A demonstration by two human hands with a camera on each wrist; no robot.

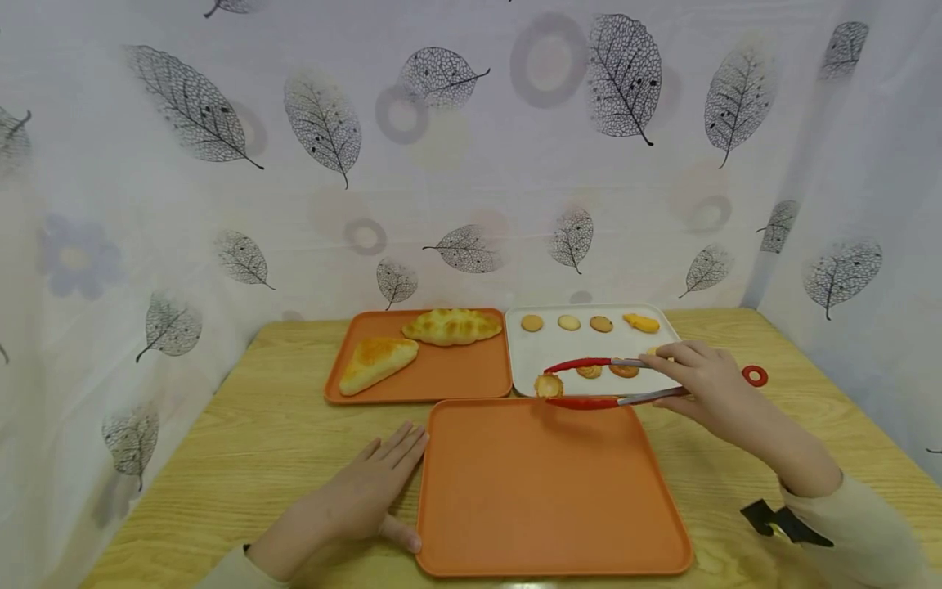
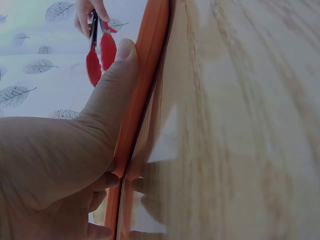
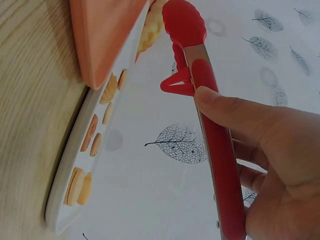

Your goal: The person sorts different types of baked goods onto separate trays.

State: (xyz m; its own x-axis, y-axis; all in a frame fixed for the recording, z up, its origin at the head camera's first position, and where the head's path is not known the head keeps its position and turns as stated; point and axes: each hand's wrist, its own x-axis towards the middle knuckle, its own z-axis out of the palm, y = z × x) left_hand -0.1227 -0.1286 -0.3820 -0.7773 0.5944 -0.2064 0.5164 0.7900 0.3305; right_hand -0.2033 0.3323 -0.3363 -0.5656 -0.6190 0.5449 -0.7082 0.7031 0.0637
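Observation:
My right hand (image 1: 710,393) grips a pair of red-tipped metal tongs (image 3: 217,150), thumb on one arm and fingers on the other. Between the tong tips in the head view sits a small round tart-like pastry (image 1: 548,385), over the front edge of the white tray (image 1: 524,360). Whether it is lifted is hard to tell. My left hand (image 1: 361,495) lies with straight fingers along the left edge of the near orange tray (image 1: 552,491). In the left wrist view its thumb (image 2: 112,90) touches the tray's rim.
Cookies (image 1: 569,323) and other small pastries (image 1: 589,370) lie in rows on the white tray. The far orange tray (image 1: 456,376) holds a triangular bread (image 1: 377,364) and a braided loaf (image 1: 451,326). A red ring (image 1: 755,375) shows beyond my right hand. A leaf-patterned curtain (image 1: 471,164) hangs behind.

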